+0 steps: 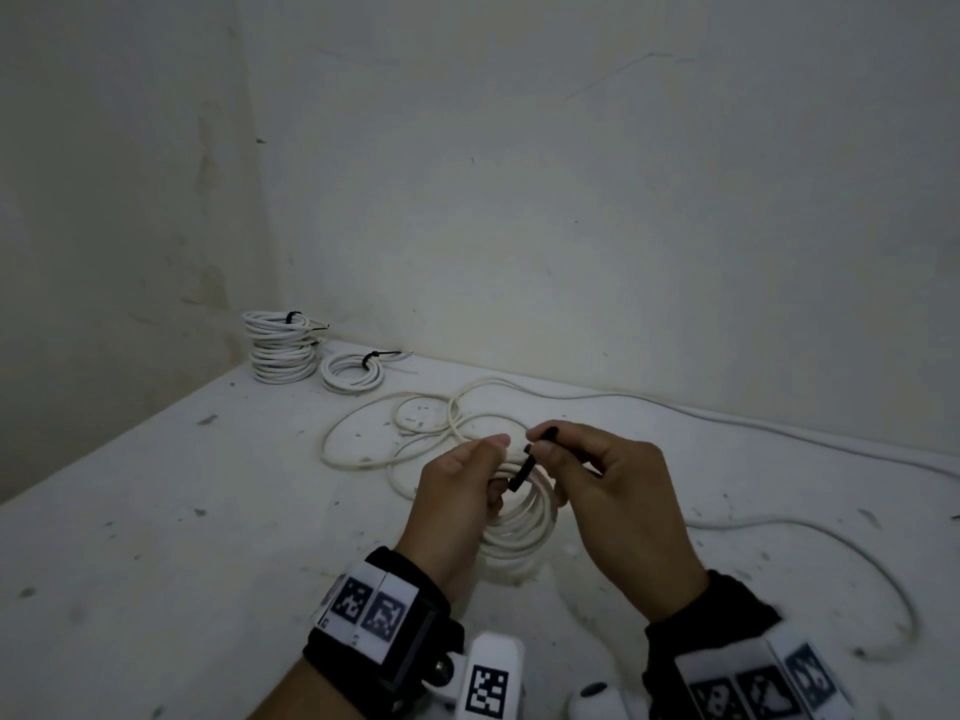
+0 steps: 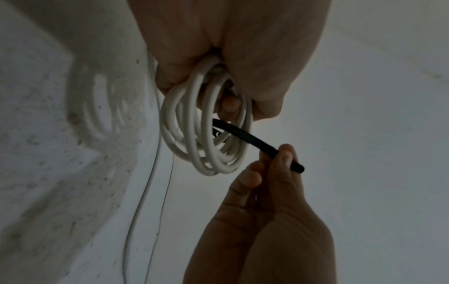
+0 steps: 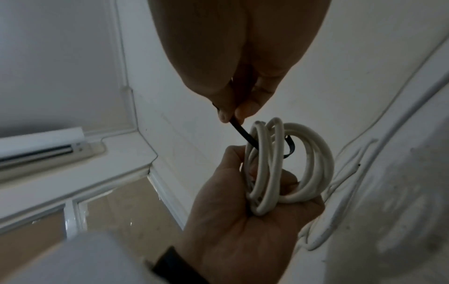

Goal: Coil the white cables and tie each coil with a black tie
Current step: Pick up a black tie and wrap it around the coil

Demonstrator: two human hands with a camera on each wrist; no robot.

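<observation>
My left hand (image 1: 457, 491) grips a small coil of white cable (image 1: 524, 527) above the white table; the same coil (image 2: 209, 132) hangs from its fingers in the left wrist view. My right hand (image 1: 597, 470) pinches a black tie (image 1: 524, 470) between thumb and forefinger. The tie (image 2: 245, 138) runs through the middle of the coil, and its far end (image 3: 289, 146) curls behind the loops (image 3: 291, 163). Both hands are close together over the table's middle.
Loose white cable (image 1: 415, 423) sprawls on the table (image 1: 156, 511) behind my hands, and another length (image 1: 831, 553) loops off to the right. A stack of tied coils (image 1: 283, 348) and one single tied coil (image 1: 353, 374) sit in the far left corner by the wall.
</observation>
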